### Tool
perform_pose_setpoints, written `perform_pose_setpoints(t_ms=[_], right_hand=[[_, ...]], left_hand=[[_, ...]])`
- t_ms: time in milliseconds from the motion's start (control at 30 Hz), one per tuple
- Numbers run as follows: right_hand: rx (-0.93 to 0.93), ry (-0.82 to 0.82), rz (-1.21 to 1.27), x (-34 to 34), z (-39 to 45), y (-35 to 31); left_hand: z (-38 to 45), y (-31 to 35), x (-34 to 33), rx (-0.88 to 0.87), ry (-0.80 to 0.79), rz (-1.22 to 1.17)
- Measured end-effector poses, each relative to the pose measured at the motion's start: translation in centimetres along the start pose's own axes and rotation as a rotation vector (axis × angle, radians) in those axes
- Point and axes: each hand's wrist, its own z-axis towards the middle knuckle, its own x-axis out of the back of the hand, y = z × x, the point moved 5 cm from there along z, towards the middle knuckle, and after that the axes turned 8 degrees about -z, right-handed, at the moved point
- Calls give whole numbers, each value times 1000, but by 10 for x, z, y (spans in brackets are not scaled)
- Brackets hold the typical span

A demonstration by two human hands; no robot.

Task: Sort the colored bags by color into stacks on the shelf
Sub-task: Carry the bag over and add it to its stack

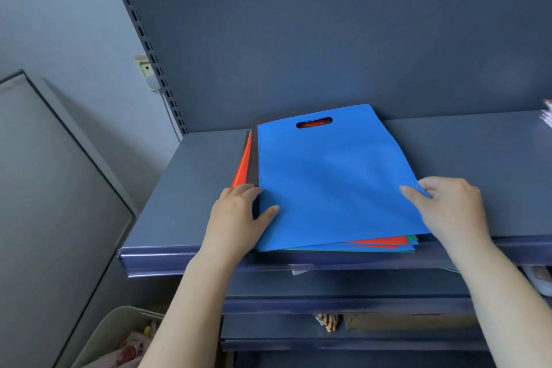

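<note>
Mixed pile of bags (385, 243) sits on the shelf (185, 188), unsorted, w/ a blue bag (334, 176) on top, handle cutout pointing away from the person.

Left hand (239, 218) is at the pile's left edge: thumb lies on the blue bag, fingers curl over and under the side of the pile, so it's pinching the edge. Prob. there to steady the lower bags so they don't slide when the top one goes. Just beyond those fingers a dark bag (254, 158) and an orange bag (242, 164) stick out sideways.

Right hand (451, 206) is at the blue bag's right edge: thumb pressed on top, fingers tucked beneath, pinching that edge. Can't tell if it has only the top bag or a few layers.

Below the right grip, at the near edge, orange, green & more blue layers fan out, so lots of colours are left to separate.

Judgement: task is barely begun; no colour stacks visible yet. Bare shelf on both sides of the hands gives room for them. Next step prob. lifts the blue bag off. Thin fabric is floppy and may drag its neighbour along, hence the two-sided hold.
</note>
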Motion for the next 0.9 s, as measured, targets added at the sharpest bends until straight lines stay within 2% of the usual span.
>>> perform_pose_setpoints(t_ms=[233,367,533,700,900], right_hand=[[-20,128,68,7,9,22],[-169,112,320,4,8,31],[-184,40,567,2,2,20],[-227,-93,739,-7,-3,12],[-254,-227,938,-10,-11,0]], left_hand=[[13,-23,5,217,37,-81],[16,-39,15,320,87,-182],[15,-49,29,418,208,-224],[5,-43,43,322,268,-72],[-39,-30,76,214,486,-206]])
